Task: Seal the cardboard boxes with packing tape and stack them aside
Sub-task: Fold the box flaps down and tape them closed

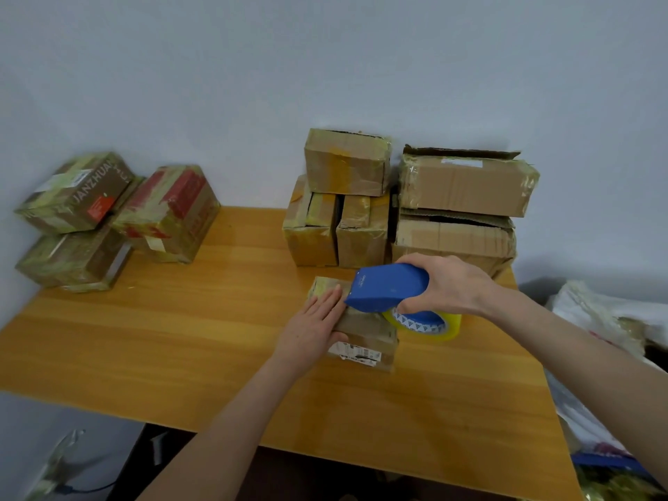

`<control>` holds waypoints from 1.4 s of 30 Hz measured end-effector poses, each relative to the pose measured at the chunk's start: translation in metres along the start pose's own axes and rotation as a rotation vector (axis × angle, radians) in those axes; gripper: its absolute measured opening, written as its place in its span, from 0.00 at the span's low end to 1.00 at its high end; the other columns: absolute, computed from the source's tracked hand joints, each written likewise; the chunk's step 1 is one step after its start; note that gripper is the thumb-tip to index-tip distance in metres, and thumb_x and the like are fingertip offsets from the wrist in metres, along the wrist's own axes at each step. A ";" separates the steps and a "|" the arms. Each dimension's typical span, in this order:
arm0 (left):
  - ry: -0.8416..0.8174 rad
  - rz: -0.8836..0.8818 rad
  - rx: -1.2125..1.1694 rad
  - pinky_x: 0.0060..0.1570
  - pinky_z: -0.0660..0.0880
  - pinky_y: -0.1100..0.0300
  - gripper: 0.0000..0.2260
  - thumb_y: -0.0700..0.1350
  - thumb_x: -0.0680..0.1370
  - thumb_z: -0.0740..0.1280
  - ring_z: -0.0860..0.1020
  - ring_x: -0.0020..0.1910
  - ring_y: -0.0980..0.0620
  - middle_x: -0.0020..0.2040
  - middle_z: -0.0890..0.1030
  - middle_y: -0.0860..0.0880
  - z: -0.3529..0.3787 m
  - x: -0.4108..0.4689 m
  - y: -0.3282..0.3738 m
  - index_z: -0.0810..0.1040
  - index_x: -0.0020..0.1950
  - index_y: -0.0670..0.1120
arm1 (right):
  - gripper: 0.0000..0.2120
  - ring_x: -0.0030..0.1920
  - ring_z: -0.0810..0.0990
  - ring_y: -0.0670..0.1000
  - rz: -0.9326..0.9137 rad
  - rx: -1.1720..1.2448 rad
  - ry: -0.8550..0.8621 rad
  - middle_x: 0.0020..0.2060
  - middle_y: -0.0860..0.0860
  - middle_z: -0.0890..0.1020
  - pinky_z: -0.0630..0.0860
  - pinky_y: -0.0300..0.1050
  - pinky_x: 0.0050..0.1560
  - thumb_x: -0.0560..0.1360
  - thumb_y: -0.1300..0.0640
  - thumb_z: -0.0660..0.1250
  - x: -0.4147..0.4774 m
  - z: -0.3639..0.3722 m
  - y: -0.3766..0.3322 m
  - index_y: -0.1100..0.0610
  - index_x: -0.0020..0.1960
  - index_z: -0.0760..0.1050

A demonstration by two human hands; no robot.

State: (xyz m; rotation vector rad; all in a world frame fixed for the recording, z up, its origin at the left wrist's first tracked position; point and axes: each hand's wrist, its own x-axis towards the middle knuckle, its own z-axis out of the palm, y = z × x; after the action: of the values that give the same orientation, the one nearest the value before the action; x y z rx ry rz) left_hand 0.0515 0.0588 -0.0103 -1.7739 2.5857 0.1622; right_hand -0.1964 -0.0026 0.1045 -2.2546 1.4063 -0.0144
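A small box (365, 332) lay on the table (180, 338), right of the middle and nearer the right edge than the left. The left hand (311, 330) pressed flat on its top, fingers straight and close together, reaching toward the far end. The right hand (448, 283) was wrapped around a blue tape dispenser (386, 289), whose front end sat on the box top just beside the left fingertips. The yellowish roll of tape (426, 325) hung off the box's right side.

The step looked like laying a strip across the top. To do it well, the left hand should hold the box down so it could not slide. The dispenser should be drawn in one steady line along the seam, nose kept low so the tape stuck without wrinkles, then tipped to cut cleanly. The fingers needed to stay out of the tape's path.

Taped boxes (108, 218) were stacked at the far left corner. More boxes (397, 211), some with loose flaps, were piled at the far edge toward the right corner.
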 end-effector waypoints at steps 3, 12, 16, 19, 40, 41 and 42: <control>0.026 0.003 -0.018 0.76 0.48 0.55 0.32 0.63 0.76 0.42 0.44 0.75 0.54 0.76 0.45 0.51 0.002 0.001 -0.004 0.45 0.76 0.49 | 0.34 0.50 0.77 0.49 0.017 0.018 -0.056 0.52 0.43 0.77 0.79 0.52 0.51 0.61 0.34 0.70 -0.007 -0.008 0.010 0.40 0.65 0.66; 0.016 0.017 0.004 0.62 0.74 0.47 0.31 0.61 0.77 0.49 0.70 0.69 0.47 0.71 0.70 0.45 0.005 0.001 -0.006 0.70 0.71 0.43 | 0.31 0.50 0.78 0.48 0.083 0.090 -0.097 0.52 0.45 0.78 0.79 0.49 0.51 0.63 0.41 0.74 -0.025 0.005 0.045 0.42 0.61 0.66; 0.011 -0.019 -0.015 0.74 0.57 0.48 0.39 0.69 0.73 0.45 0.60 0.76 0.48 0.77 0.60 0.47 -0.002 0.002 0.007 0.57 0.78 0.47 | 0.32 0.50 0.77 0.49 0.095 -0.037 -0.086 0.52 0.45 0.77 0.78 0.48 0.49 0.65 0.39 0.74 -0.027 0.012 0.049 0.44 0.63 0.63; 0.002 0.022 0.082 0.76 0.42 0.52 0.38 0.69 0.75 0.43 0.44 0.78 0.51 0.78 0.43 0.50 -0.003 0.006 0.030 0.40 0.77 0.48 | 0.31 0.47 0.77 0.50 0.081 -0.108 -0.089 0.51 0.46 0.78 0.77 0.45 0.46 0.66 0.40 0.73 -0.024 0.016 0.045 0.46 0.63 0.63; 0.028 0.073 -0.174 0.72 0.62 0.45 0.35 0.53 0.74 0.70 0.59 0.76 0.47 0.76 0.56 0.52 -0.005 0.012 0.026 0.59 0.77 0.48 | 0.33 0.51 0.77 0.49 0.129 0.085 -0.142 0.52 0.44 0.77 0.78 0.47 0.52 0.67 0.50 0.73 -0.053 0.032 0.082 0.44 0.69 0.63; -0.006 0.060 -0.137 0.73 0.60 0.46 0.37 0.58 0.74 0.69 0.57 0.76 0.48 0.77 0.55 0.52 -0.009 0.013 0.030 0.55 0.78 0.51 | 0.34 0.50 0.77 0.49 0.123 0.069 -0.142 0.52 0.45 0.77 0.78 0.48 0.52 0.67 0.49 0.73 -0.050 0.035 0.080 0.44 0.69 0.63; -0.042 0.030 -0.075 0.74 0.58 0.47 0.40 0.64 0.73 0.66 0.56 0.76 0.48 0.78 0.53 0.52 -0.012 0.014 0.036 0.51 0.79 0.54 | 0.34 0.50 0.77 0.49 0.122 0.058 -0.149 0.52 0.45 0.76 0.78 0.47 0.51 0.67 0.49 0.73 -0.048 0.037 0.079 0.45 0.69 0.63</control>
State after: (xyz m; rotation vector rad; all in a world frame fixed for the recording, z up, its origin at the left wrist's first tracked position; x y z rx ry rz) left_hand 0.0135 0.0579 0.0041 -1.7346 2.6118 0.2974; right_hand -0.2758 0.0245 0.0513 -2.0742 1.4418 0.1474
